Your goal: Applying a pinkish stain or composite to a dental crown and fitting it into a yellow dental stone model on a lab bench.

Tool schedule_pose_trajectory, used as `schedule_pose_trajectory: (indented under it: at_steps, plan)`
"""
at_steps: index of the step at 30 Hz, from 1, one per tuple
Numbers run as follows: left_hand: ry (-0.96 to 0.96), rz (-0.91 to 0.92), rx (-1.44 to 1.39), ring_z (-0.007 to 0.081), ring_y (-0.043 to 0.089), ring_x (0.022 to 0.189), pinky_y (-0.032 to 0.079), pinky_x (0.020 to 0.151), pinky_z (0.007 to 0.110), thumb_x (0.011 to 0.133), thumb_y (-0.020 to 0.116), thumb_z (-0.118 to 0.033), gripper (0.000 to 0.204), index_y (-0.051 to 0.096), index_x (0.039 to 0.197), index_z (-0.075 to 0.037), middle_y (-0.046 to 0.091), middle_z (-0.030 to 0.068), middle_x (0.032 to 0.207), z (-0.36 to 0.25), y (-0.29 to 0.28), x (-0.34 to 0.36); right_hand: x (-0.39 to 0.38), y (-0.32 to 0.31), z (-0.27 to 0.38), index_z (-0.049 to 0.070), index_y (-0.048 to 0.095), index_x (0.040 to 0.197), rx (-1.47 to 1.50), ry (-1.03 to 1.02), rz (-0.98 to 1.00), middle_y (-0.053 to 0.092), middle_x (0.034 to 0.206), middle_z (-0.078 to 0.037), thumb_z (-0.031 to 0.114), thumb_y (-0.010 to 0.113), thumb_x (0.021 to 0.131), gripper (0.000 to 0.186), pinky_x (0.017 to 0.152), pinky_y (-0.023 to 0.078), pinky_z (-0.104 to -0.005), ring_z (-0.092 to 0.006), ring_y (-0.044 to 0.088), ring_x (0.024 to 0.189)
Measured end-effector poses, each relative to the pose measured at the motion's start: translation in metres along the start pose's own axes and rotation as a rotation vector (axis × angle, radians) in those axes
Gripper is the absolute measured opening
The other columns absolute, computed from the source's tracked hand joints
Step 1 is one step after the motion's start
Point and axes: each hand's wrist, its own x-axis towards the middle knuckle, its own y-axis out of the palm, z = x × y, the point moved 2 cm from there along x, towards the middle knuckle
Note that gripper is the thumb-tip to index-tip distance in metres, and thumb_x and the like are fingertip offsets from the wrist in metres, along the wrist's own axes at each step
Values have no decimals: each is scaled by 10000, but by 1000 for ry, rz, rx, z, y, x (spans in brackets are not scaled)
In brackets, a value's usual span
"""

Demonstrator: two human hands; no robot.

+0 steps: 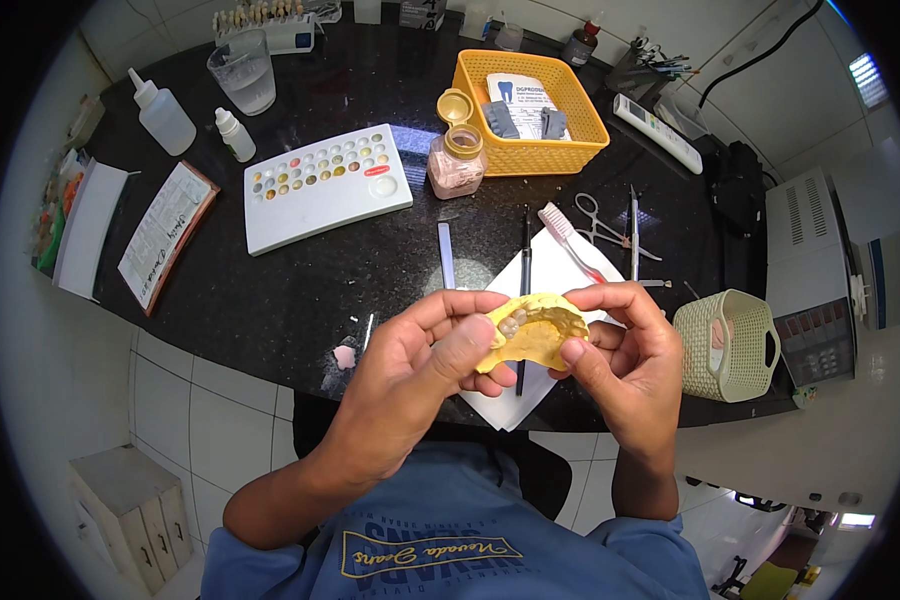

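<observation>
A black countertop (240, 310) bears white paper (493, 408); above it, the left hand (432, 355) and right hand (625, 355) pinch opposite ends of a yellow dental model (536, 346) between thumbs and fingers. A slipping thumb could drop it onto the paper and chip it.

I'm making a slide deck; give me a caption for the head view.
Left hand and right hand hold a yellow dental cast above a white sheet on a black worktop.
</observation>
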Motion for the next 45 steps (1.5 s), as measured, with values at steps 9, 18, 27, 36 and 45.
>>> schedule_pose_trajectory:
  at_steps: [9, 18, 27, 36, 45]
  plan:
    - [341, -75, 414, 145, 585, 961, 489, 842, 258, 776, 681, 1, 385, 517, 1121, 52, 573, 136, 1057, 7, 4, 1, -12, 8, -17, -43, 447, 1053, 27, -194, 13, 514, 1117, -175, -89, 597, 788, 307, 817, 521, -254, -200, 604, 976]
    - [877, -22, 897, 209, 593, 972, 506, 810, 286, 722, 750, -82, 373, 608, 1055, 8, 581, 170, 1065, 8, 2, -2, -15, 3, -27, -5, 416, 994, 52, -313, 88, 484, 1166, -238, -126, 548, 786, 274, 907, 482, -316, -239, 562, 1073]
    - [990, 17, 931, 224, 605, 943, 519, 789, 294, 741, 747, -156, 382, 601, 1055, 5, 582, 188, 1071, 10, 3, -2, -15, 2, -27, 11, 406, 978, 25, -398, 91, 495, 1165, -264, -130, 545, 782, 280, 920, 468, -330, -255, 551, 1091]
    - [996, 21, 873, 249, 615, 967, 529, 793, 305, 727, 735, -100, 380, 604, 1070, -1, 593, 178, 1076, 14, 3, -2, -17, 3, -23, 10, 451, 956, -60, -520, 25, 527, 1129, -266, -138, 565, 760, 271, 876, 490, -335, -282, 567, 1062]
    - [1005, 73, 890, 263, 596, 1008, 509, 840, 320, 748, 735, -114, 373, 577, 1055, 26, 570, 219, 1098, 15, -1, -2, -19, 0, -20, 8, 491, 915, -126, -576, -23, 562, 1079, -271, -124, 612, 715, 268, 836, 499, -342, -301, 590, 1012]
